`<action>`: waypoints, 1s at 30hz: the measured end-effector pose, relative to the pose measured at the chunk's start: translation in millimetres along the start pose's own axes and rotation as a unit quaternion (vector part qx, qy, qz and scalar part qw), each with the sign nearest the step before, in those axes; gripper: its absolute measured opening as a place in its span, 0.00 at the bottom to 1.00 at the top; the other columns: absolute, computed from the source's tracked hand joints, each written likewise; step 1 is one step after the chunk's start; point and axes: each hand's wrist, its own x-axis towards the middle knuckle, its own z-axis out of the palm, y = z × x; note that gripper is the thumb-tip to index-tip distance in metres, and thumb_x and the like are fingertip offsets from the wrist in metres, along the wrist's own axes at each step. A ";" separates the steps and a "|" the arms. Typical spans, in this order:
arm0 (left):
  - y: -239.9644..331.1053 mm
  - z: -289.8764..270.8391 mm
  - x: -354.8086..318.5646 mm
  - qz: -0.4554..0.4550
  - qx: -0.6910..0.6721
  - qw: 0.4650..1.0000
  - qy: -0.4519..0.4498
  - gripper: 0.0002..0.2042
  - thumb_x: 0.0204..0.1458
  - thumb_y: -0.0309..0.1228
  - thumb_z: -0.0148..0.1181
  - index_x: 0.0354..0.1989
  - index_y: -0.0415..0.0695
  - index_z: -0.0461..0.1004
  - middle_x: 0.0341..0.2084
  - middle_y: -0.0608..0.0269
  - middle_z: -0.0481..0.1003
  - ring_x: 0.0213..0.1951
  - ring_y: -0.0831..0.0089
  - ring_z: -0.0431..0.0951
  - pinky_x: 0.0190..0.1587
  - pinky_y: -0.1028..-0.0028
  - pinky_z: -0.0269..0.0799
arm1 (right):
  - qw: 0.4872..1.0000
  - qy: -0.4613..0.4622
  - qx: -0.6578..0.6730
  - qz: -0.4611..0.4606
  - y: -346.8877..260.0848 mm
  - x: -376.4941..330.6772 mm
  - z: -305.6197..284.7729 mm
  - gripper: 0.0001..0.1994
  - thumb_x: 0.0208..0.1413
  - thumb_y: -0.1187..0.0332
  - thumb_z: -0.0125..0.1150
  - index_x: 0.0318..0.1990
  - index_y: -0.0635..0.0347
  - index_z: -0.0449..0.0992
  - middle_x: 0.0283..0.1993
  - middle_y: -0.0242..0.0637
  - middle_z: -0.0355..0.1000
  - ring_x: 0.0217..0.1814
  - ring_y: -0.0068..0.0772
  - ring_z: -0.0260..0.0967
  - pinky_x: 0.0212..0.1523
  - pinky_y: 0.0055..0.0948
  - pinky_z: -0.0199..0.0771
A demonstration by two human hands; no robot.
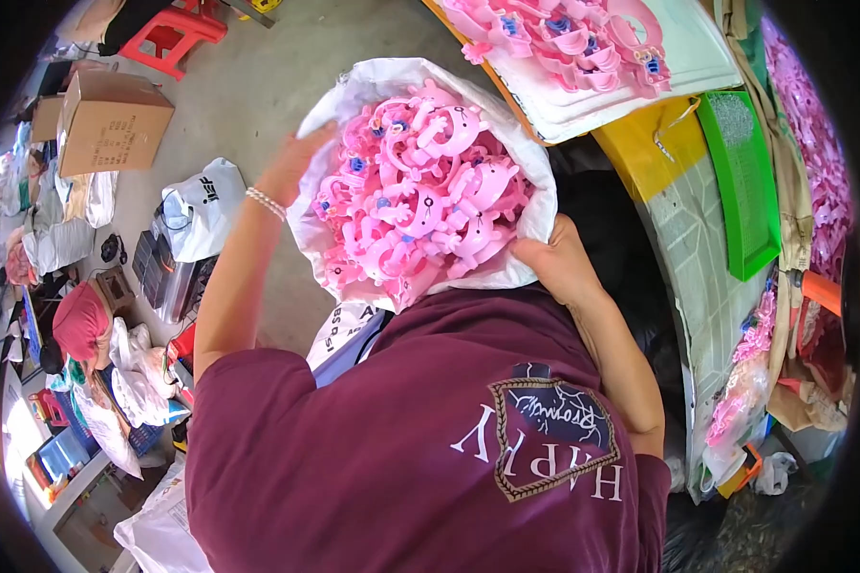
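Concrete floor, cluttered workshop seen from above. White sack (373, 81) sits at centre, mouth open and facing up toward the camera, stuffed with pink plastic toys (420, 191); its mouth looks roughly oval, long axis running from 10 o'clock to 4 o'clock. Left hand (291, 167) at the sack's 9 o'clock edge, fingers curled onto the rim, grasping the white fabric; beaded bracelet (266, 202) on that wrist. Right hand (556, 260) at the sack's 4 o'clock edge, thumb and fingers clamped on the folded rim. Maroon shirt (401, 430) fills the lower frame, touching the sack's near side. At 1 o'clock, white tray (707, 57) with more pink toys, on a yellow table (640, 143). Green tray (745, 181) at 3 o'clock, well apart from the sack. Cardboard box (110, 119) at 10 o'clock, red stool (172, 33) at 11 o'clock. White bag (201, 205) on the floor near the left forearm.
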 end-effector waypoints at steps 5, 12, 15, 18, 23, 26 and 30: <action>50.5 -8.9 -40.1 0.076 -0.105 0.988 0.088 0.17 0.51 0.36 0.61 0.45 0.38 0.74 0.40 0.63 0.76 0.41 0.74 0.75 0.44 0.73 0.71 | 0.999 -0.032 -0.026 -0.030 -18.9 3.5 17.2 0.13 0.44 0.79 0.52 0.39 0.67 0.76 0.34 0.31 0.75 0.34 0.18 0.69 0.36 0.21 0.69; 58.3 -29.7 -41.0 0.174 -0.040 0.959 0.220 0.17 0.51 0.38 0.62 0.46 0.41 0.74 0.39 0.68 0.73 0.41 0.79 0.69 0.45 0.75 0.65 | 0.993 -0.109 -0.008 -0.036 -40.8 7.3 41.5 0.09 0.43 0.76 0.54 0.34 0.66 0.76 0.28 0.27 0.73 0.29 0.16 0.67 0.30 0.20 0.66; 67.2 -30.8 -54.8 0.192 -0.017 0.950 0.247 0.17 0.52 0.40 0.61 0.45 0.43 0.74 0.38 0.70 0.73 0.41 0.80 0.67 0.47 0.76 0.62 | 0.995 -0.086 -0.004 -0.055 -44.8 16.6 35.8 0.09 0.44 0.77 0.56 0.34 0.64 0.77 0.29 0.27 0.74 0.29 0.16 0.69 0.30 0.21 0.68; 82.8 -49.8 -76.3 0.219 -0.047 0.946 0.235 0.15 0.53 0.37 0.60 0.45 0.42 0.74 0.38 0.70 0.73 0.41 0.80 0.69 0.48 0.77 0.61 | 0.997 -0.043 0.017 -0.065 -72.0 12.5 39.8 0.08 0.44 0.78 0.53 0.32 0.65 0.75 0.26 0.26 0.71 0.26 0.16 0.65 0.26 0.20 0.64; 101.4 -72.7 -118.3 0.162 -0.090 0.963 0.194 0.14 0.52 0.35 0.61 0.44 0.39 0.75 0.39 0.65 0.75 0.39 0.75 0.75 0.42 0.75 0.71 | 0.992 -0.017 0.047 -0.112 -91.8 14.3 54.9 0.06 0.43 0.76 0.55 0.30 0.65 0.76 0.25 0.28 0.72 0.25 0.19 0.67 0.27 0.22 0.66; 80.0 -109.5 -71.8 0.169 -0.033 0.968 0.183 0.14 0.51 0.34 0.62 0.41 0.37 0.76 0.33 0.63 0.77 0.34 0.74 0.76 0.37 0.75 0.72 | 0.998 -0.050 0.024 -0.007 -69.1 62.5 46.0 0.14 0.44 0.74 0.59 0.41 0.68 0.74 0.34 0.35 0.75 0.33 0.24 0.72 0.34 0.26 0.72; 25.6 -93.1 -39.2 0.124 0.057 0.969 0.208 0.18 0.47 0.33 0.65 0.43 0.33 0.75 0.35 0.59 0.77 0.35 0.75 0.76 0.37 0.76 0.71 | 0.997 0.002 -0.065 -0.028 -22.1 87.1 46.0 0.18 0.45 0.69 0.62 0.43 0.71 0.72 0.35 0.38 0.74 0.34 0.23 0.71 0.34 0.24 0.70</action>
